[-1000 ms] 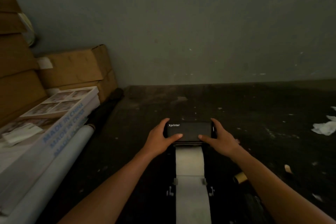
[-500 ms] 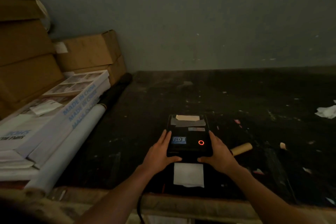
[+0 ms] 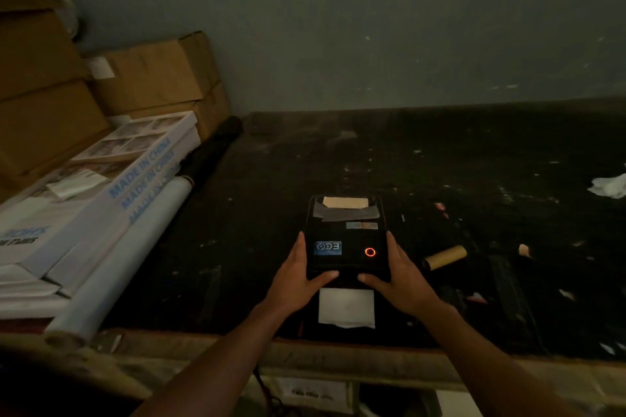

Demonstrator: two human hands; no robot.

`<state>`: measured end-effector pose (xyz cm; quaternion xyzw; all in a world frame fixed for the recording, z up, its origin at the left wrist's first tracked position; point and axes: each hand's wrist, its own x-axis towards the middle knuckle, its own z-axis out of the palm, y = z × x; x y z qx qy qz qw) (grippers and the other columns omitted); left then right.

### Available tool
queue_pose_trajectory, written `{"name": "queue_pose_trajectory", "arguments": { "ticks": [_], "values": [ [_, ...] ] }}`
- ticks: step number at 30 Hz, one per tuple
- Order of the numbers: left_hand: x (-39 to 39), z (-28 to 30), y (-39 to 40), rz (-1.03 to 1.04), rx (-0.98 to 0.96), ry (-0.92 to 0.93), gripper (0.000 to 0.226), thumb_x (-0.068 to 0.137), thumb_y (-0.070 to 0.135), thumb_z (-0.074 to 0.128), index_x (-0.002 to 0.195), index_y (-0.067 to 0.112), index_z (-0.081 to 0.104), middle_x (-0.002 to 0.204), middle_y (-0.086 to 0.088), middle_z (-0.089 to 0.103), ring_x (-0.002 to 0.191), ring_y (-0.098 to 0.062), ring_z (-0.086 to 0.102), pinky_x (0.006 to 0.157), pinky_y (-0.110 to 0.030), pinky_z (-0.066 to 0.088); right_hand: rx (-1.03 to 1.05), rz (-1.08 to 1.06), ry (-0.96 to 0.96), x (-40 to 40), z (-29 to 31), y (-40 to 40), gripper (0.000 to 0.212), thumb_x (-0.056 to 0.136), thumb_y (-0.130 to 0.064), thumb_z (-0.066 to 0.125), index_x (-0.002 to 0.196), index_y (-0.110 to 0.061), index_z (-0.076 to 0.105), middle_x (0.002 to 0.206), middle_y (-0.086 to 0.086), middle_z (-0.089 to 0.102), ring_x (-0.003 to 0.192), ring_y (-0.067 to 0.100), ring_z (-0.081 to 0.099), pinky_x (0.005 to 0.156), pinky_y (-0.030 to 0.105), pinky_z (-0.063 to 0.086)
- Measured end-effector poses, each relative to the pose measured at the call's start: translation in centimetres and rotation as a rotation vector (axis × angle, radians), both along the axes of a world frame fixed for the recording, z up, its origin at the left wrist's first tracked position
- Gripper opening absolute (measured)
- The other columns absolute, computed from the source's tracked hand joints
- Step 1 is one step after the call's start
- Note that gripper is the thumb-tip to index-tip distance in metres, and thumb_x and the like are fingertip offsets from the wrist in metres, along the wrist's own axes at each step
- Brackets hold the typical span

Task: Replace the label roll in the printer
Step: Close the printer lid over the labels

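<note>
The printer [image 3: 345, 240], a smooth black rectangular box with rounded corners, is sitting on the dark, scuffed tabletop [image 3: 440, 179] near its front edge. I am clasping it from both sides: my left hand [image 3: 298, 284] is pressing flat against its left wall with the thumb curled over the near edge, and my right hand [image 3: 401, 284] is mirroring this on the right wall. A red ring light [image 3: 370, 251] is glowing on the lid beside a blue sticker [image 3: 327, 248]; tan tape [image 3: 345, 202] is lying across the far end. A white label strip [image 3: 346, 307], matte and squarish, is protruding from the near slot toward the worn wooden table edge [image 3: 338, 354]. An empty cardboard core [image 3: 444, 257], cylindrical and brown, is lying to the right, apart from the printer. To the left, a white paper tube [image 3: 135, 247], flat white boxes [image 3: 101, 200] and corrugated cartons [image 3: 152, 74] are crowding the wall side. Far and right of the printer the tabletop is lying largely open, dotted with paper scraps; crumpled white paper [image 3: 609, 185] is resting at the far right.
</note>
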<state>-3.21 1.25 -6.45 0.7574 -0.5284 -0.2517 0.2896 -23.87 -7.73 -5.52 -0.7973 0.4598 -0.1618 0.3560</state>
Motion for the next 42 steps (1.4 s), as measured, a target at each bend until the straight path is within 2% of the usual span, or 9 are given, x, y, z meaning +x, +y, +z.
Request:
{"name": "queue_pose_trajectory", "arguments": {
  "ticks": [3, 7, 12, 20, 24, 30, 34, 42],
  "values": [
    [-0.1, -0.2, 0.0, 0.003, -0.041, -0.017, 0.112, 0.071, 0.064, 0.064, 0.147, 0.025, -0.008, 0.157, -0.002, 0.019, 0.14, -0.018, 0.025, 0.106, -0.03, 0.025, -0.008, -0.019, -0.009, 0.1, -0.5, -0.3, 0.112, 0.07, -0.048, 0.072, 0.145, -0.025, -0.008, 0.156, 0.005, 0.015, 0.14, 0.021, 0.019, 0.11, 0.038, 0.022],
    [-0.2, -0.7, 0.1, 0.022, -0.053, -0.031, 0.112, 0.068, 0.069, 0.061, 0.148, 0.026, -0.005, 0.157, -0.004, 0.02, 0.141, -0.021, 0.025, 0.112, -0.043, 0.03, -0.045, -0.044, -0.02, 0.2, -1.3, -0.3, 0.112, 0.07, -0.047, 0.073, 0.146, -0.024, -0.006, 0.155, 0.005, 0.016, 0.14, 0.021, 0.02, 0.111, 0.041, 0.023],
    [-0.3, -1.0, 0.1, 0.051, -0.032, -0.047, 0.113, 0.065, 0.071, 0.06, 0.147, 0.029, -0.004, 0.157, -0.004, 0.019, 0.141, -0.021, 0.024, 0.112, -0.048, 0.032, -0.061, -0.032, -0.033, 0.2, -1.5, -0.3, 0.111, 0.07, -0.045, 0.073, 0.145, -0.024, -0.006, 0.155, 0.004, 0.016, 0.14, 0.02, 0.019, 0.11, 0.038, 0.022],
    [-0.4, -0.9, 0.1, 0.062, -0.034, -0.076, 0.117, 0.062, 0.078, 0.055, 0.147, 0.027, -0.006, 0.157, -0.004, 0.019, 0.141, -0.021, 0.026, 0.112, -0.045, 0.032, -0.025, -0.055, -0.023, 0.2, -1.4, -0.2, 0.113, 0.07, -0.046, 0.073, 0.145, -0.027, -0.009, 0.156, 0.004, 0.015, 0.14, 0.021, 0.019, 0.11, 0.039, 0.022],
    [-0.3, -1.0, 0.0, 0.064, -0.041, -0.085, 0.113, 0.067, 0.07, 0.061, 0.147, 0.027, -0.005, 0.157, -0.004, 0.02, 0.141, -0.02, 0.025, 0.112, -0.042, 0.031, -0.026, -0.055, -0.035, 0.2, -1.4, -0.3, 0.113, 0.069, -0.046, 0.074, 0.145, -0.028, -0.008, 0.156, 0.002, 0.016, 0.14, 0.02, 0.019, 0.109, 0.038, 0.022],
    [-0.4, -0.9, -0.1, 0.058, -0.038, -0.071, 0.112, 0.069, 0.066, 0.064, 0.148, 0.026, -0.006, 0.157, -0.003, 0.021, 0.14, -0.02, 0.027, 0.112, -0.046, 0.032, -0.019, -0.055, -0.026, 0.2, -1.4, -0.4, 0.113, 0.069, -0.045, 0.074, 0.145, -0.027, -0.008, 0.156, 0.003, 0.014, 0.141, 0.02, 0.017, 0.111, 0.04, 0.022],
    [-0.3, -0.9, -0.1, 0.06, -0.035, -0.07, 0.112, 0.07, 0.065, 0.064, 0.148, 0.027, -0.006, 0.157, -0.003, 0.019, 0.141, -0.02, 0.026, 0.112, -0.046, 0.031, -0.036, -0.042, -0.052, 0.2, -1.4, -0.2, 0.112, 0.069, -0.045, 0.074, 0.145, -0.026, -0.007, 0.156, 0.002, 0.016, 0.141, 0.018, 0.018, 0.11, 0.037, 0.021],
    [-0.2, -0.9, 0.0, 0.057, -0.039, -0.059, 0.113, 0.065, 0.072, 0.06, 0.147, 0.029, -0.005, 0.157, -0.002, 0.019, 0.14, -0.018, 0.025, 0.111, -0.04, 0.029, -0.025, -0.033, -0.054, 0.0, -1.2, -0.2, 0.111, 0.07, -0.046, 0.073, 0.145, -0.027, -0.006, 0.155, 0.003, 0.018, 0.14, 0.019, 0.02, 0.11, 0.038, 0.023]
  ]
}}
